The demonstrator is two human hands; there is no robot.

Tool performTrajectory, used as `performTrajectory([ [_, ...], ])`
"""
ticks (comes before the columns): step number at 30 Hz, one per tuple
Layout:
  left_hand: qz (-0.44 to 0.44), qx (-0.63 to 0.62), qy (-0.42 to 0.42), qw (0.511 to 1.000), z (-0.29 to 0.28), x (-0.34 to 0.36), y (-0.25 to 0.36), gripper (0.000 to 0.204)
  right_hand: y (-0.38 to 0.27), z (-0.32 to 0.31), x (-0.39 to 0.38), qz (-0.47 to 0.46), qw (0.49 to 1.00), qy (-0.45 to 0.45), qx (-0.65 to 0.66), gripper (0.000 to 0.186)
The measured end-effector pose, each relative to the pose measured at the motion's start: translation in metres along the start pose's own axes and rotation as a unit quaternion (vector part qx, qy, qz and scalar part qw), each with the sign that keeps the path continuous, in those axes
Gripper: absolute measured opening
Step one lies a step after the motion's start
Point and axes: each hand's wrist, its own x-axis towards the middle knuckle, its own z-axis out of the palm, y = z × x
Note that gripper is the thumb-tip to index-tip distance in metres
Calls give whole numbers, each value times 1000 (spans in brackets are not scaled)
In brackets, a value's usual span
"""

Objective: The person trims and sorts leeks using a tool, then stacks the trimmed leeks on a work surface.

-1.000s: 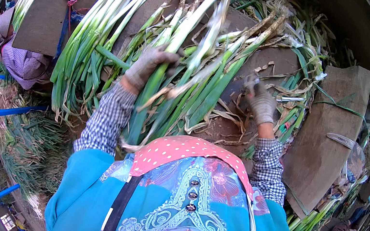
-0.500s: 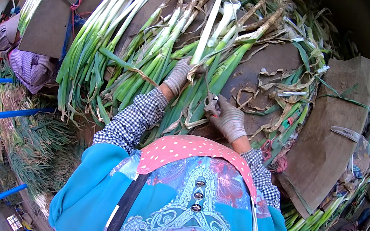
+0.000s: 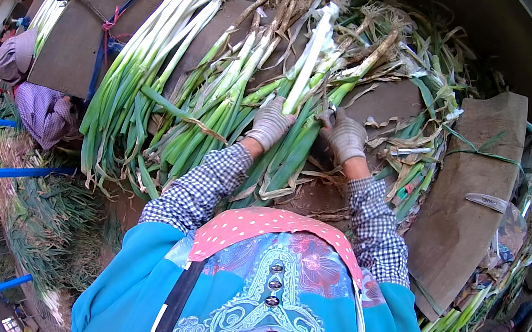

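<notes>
Leafy green onions lie across the worktop with roots away from me. My left hand (image 3: 271, 125), in a pale glove, is closed round a green onion (image 3: 309, 61) whose bare white stem points away from me. Close to its right, my right hand (image 3: 346, 137), also gloved, has its thumb and fingers pinched at a second green onion (image 3: 342, 91) with a brownish, dirty root end. Something small and dark shows at those fingertips; I cannot make out what it is. Left of my hands lie unpeeled green onions (image 3: 234, 83) with dry outer skins.
A bundle of clean white-stemmed green onions (image 3: 160, 43) lies at the left. Upright boards flank the worktop, one left (image 3: 96, 25) and one right (image 3: 469, 193). Dry peelings (image 3: 418, 142) are heaped at the right. A person in a checked cloth (image 3: 46, 115) is beyond the left board.
My right hand has moved up and away from me, onto the onion beside the left hand. The metal ringed tool seen at its fingers is no longer plainly visible. My left hand has shifted slightly right.
</notes>
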Motion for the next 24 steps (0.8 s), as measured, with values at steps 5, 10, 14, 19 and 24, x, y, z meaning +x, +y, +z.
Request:
performTrajectory([
  [5, -2, 94, -45, 995, 3, 18, 15, 50, 0, -19, 0, 21, 997, -42, 55, 49],
  [10, -56, 100, -115, 987, -3, 28, 16, 64, -12, 9, -74, -48, 995, -76, 34, 51],
  [14, -39, 56, -126, 990, -14, 18, 6, 71, -10, 4, -55, -28, 996, -78, 46, 48],
  [19, -47, -32, -182, 982, -39, 8, -4, 78, -3, -26, 22, 32, 997, -64, -9, 47],
  [24, -100, -203, -200, 953, -50, -19, -33, 75, 11, -39, 60, 4, 1000, -13, 19, 52],
])
